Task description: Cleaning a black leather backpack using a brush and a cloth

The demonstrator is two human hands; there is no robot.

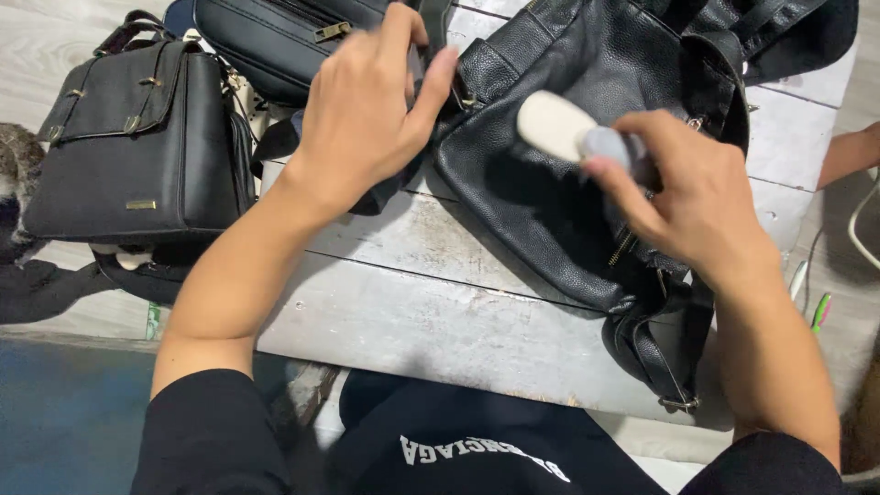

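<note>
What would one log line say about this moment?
left hand: pressing down on black leather bag | right hand: holding small white brush on bag | surface: white wooden table

Hands (pixel 367 110) on black leather backpack (pixel 550 192)

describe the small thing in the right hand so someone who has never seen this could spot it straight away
Start at the worn white plank table and find the big pebbled black leather bag lying across its middle. Above that bag the right hand pinches a small oblong tool, blurred here. It is the only pale thing among black bags: a cream rounded end and a grey end at the fingertips.
</note>
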